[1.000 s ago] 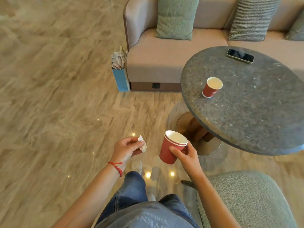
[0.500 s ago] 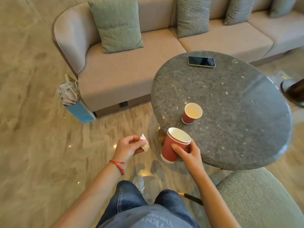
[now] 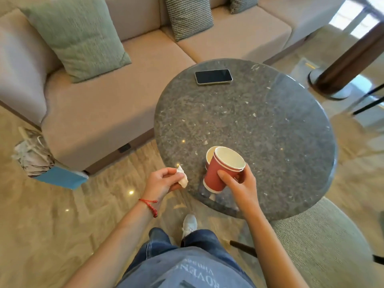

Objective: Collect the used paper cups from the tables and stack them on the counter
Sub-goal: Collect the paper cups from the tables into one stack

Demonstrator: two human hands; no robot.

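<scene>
Since half a second ago, red paper cups (image 3: 216, 173), nested and gripped by right hand (image 3: 241, 186), brought beside lone cup (image 3: 210, 155) on worktop (image 3: 270, 125); stacking judged imminent. Tissue (image 3: 182, 177) pinched by left hand (image 3: 163, 180).

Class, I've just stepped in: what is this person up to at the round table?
The person is clearing cups. The right hand grips nested red cups, tilted above the stone table, right beside another cup standing there. The left hand pinches a crumpled tissue. A phone lies at the far edge.
</scene>
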